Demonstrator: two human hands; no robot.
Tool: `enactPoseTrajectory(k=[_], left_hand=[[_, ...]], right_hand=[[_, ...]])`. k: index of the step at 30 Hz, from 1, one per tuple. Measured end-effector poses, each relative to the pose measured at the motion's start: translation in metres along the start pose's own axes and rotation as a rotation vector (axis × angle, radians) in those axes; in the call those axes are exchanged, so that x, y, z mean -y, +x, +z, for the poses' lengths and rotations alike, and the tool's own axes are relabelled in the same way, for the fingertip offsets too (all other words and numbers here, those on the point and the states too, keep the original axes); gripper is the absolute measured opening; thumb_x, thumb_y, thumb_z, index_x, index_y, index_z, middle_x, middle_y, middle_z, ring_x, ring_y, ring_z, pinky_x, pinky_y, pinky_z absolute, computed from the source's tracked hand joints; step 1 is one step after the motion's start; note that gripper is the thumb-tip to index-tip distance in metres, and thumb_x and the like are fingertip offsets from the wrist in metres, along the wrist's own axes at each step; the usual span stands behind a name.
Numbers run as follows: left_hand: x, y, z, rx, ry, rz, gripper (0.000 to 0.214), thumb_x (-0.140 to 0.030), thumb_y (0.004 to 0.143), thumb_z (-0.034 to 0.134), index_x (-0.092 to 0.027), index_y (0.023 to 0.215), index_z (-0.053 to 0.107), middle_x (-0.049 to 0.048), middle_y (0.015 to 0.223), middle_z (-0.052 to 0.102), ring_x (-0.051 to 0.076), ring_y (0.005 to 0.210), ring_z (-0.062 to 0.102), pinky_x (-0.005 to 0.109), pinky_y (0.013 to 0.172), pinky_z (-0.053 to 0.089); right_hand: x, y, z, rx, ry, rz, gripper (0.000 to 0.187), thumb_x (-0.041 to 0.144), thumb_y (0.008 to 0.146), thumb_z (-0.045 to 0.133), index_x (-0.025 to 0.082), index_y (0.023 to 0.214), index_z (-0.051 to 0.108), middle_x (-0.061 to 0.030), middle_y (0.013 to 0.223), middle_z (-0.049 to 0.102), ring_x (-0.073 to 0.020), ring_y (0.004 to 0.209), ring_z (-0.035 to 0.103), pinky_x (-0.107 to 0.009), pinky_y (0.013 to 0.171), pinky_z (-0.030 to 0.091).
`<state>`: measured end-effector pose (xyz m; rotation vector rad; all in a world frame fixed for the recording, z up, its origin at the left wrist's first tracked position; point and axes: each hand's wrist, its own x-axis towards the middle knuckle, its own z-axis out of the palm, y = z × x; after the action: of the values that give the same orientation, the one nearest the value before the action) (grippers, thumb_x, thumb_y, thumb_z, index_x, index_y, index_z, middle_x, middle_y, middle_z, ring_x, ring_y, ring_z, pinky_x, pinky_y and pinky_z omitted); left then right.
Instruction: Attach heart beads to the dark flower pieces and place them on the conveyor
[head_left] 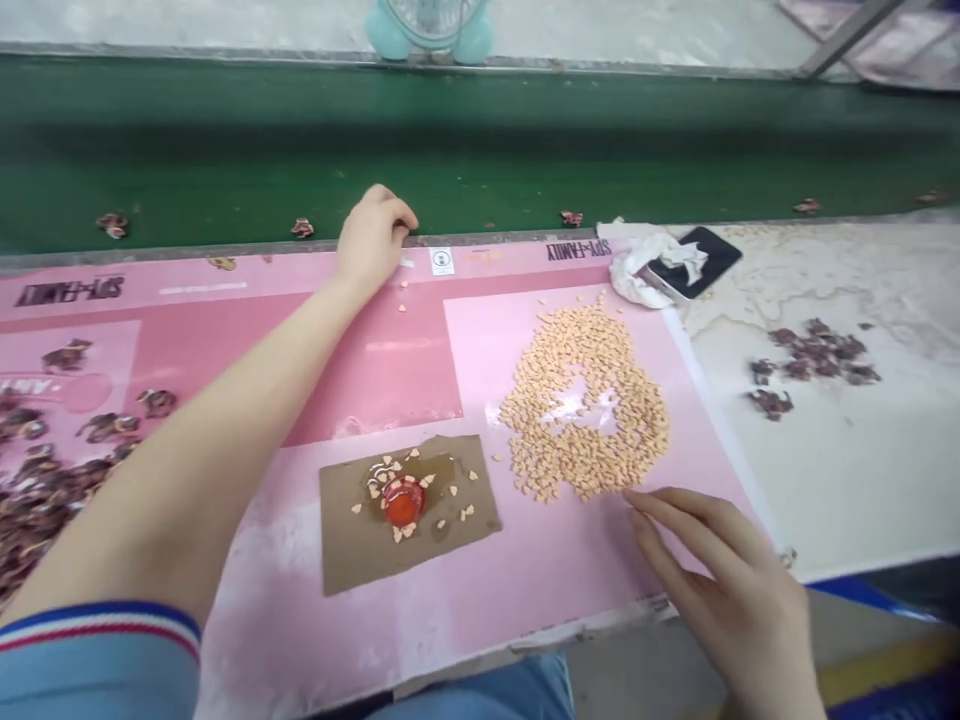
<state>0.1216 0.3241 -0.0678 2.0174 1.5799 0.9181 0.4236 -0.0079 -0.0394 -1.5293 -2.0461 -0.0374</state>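
Small tan pieces (589, 450) lie midway between the table's (862, 480) far and near edges. The right hand (724, 575), fingertips pinched, meets their near side; the left hand (375, 235) curls at the far edge. Whether either grips anything cannot be told.

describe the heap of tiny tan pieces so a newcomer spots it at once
Find the big pink sheet. On its right side, by the right hand, lies a broad heap of tiny tan pieces, thinner in the middle. Its pale colour sets it apart from the dark clumps at left, and its spread from the few pieces on the brown card.
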Motion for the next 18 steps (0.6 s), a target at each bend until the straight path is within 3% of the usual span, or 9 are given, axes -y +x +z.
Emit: enactPoseTrajectory(k=[4, 8, 14, 17, 18], left_hand=[[-0.024, -0.016, -0.015, -0.042, -0.074, 0.028, 0.012, -0.017, 0.091, 0.063, -0.024, 0.097, 0.070, -0.0035, 0.111, 0.066, 0.016, 0.109, 0.060, 0.029, 0.107, 0.044], [-0.047, -0.056, -0.046, -0.037, -0.005, 0.078, 0.021, -0.027, 0.097, 0.062, -0.016, 0.112, 0.070, -0.0039, 0.111, 0.070, 0.012, 0.099, 0.059, 0.024, 0.102, 0.044], [-0.048, -0.138, -0.102, -0.031, 0.177, 0.163, 0.018, -0.036, 0.096, 0.065, -0.027, 0.107, 0.076, -0.0019, 0.105, 0.078, 0.022, 0.097, 0.068, 0.033, 0.095, 0.052], [-0.041, -0.184, -0.126, -0.072, 0.191, 0.072, 0.017, -0.044, 0.091, 0.068, -0.039, 0.104, 0.078, -0.0033, 0.105, 0.078, 0.031, 0.100, 0.070, 0.044, 0.091, 0.055], [-0.041, -0.199, -0.133, -0.051, 0.093, 0.014, 0.018, -0.042, 0.087, 0.073, -0.042, 0.105, 0.078, -0.0026, 0.106, 0.078, 0.035, 0.102, 0.069, 0.047, 0.088, 0.055]], right_hand=[[0.003, -0.005, 0.006, 0.078, -0.026, -0.023, 0.010, 0.018, 0.102, 0.063, 0.021, 0.104, 0.072, -0.0041, 0.093, 0.074, -0.0165, 0.081, 0.071, -0.029, 0.070, 0.058], [0.008, -0.003, 0.014, 0.071, -0.064, -0.026, 0.002, 0.020, 0.100, 0.068, 0.021, 0.099, 0.071, -0.0027, 0.089, 0.074, -0.0167, 0.078, 0.069, -0.029, 0.070, 0.056], [0.014, 0.008, 0.020, 0.055, -0.182, -0.076, 0.006, 0.020, 0.101, 0.066, 0.019, 0.096, 0.070, -0.0028, 0.086, 0.073, -0.0172, 0.076, 0.066, -0.030, 0.066, 0.051], [0.012, 0.012, 0.021, 0.084, -0.231, -0.122, 0.012, 0.016, 0.101, 0.062, 0.019, 0.092, 0.068, -0.0031, 0.084, 0.074, -0.0175, 0.073, 0.066, -0.032, 0.065, 0.051], [0.012, 0.013, 0.022, 0.088, -0.238, -0.129, 0.013, 0.015, 0.101, 0.061, 0.019, 0.090, 0.068, -0.0032, 0.084, 0.073, -0.0176, 0.071, 0.065, -0.033, 0.064, 0.050]])
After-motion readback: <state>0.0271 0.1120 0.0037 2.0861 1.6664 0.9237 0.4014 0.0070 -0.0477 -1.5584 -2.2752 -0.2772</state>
